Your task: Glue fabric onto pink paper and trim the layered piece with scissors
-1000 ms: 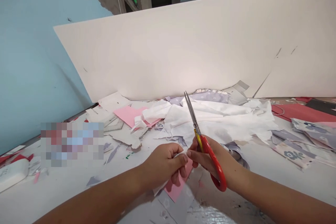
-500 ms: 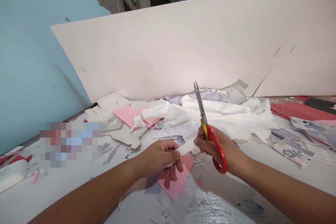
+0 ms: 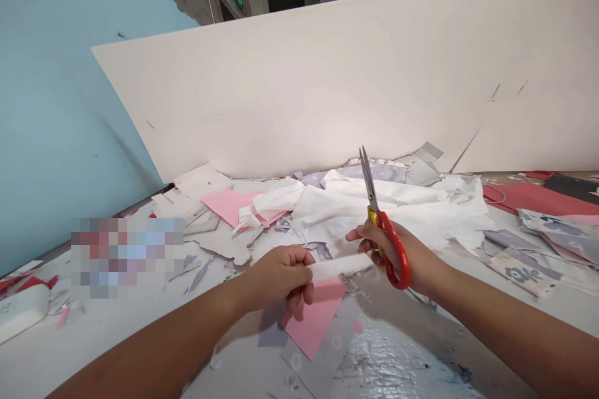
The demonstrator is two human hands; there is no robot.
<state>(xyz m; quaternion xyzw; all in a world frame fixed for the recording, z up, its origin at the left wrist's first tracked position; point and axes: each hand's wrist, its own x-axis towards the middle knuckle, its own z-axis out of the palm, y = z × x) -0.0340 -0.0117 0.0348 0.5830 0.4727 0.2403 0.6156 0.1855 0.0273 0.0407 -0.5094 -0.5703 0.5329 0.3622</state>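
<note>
**A:** From the head view, how far along does the cutting look?

**B:** Midway, I'd judge. The left hand (image 3: 281, 274) is closed on one end of a narrow white paper strip (image 3: 339, 266), held just above the pale worn table (image 3: 116, 336). The strip's other end reaches the right hand (image 3: 407, 255), which is wrapped round the red-handled steel scissors (image 3: 384, 234). The blades are together and point up, clear of the strip, so it looks uncut.

**A:** And what's done?

**B:** Plenty, by the scraps (a heap of crumpled white paper (image 3: 374, 206) lies behind the hands).

**A:** Counts?

**B:** One pair of scissors, one strip, two hands. There are two larger pink pieces: a pink paper triangle (image 3: 313, 321) just under the left hand and a flat pink paper sheet (image 3: 228, 204) well behind it.
</note>
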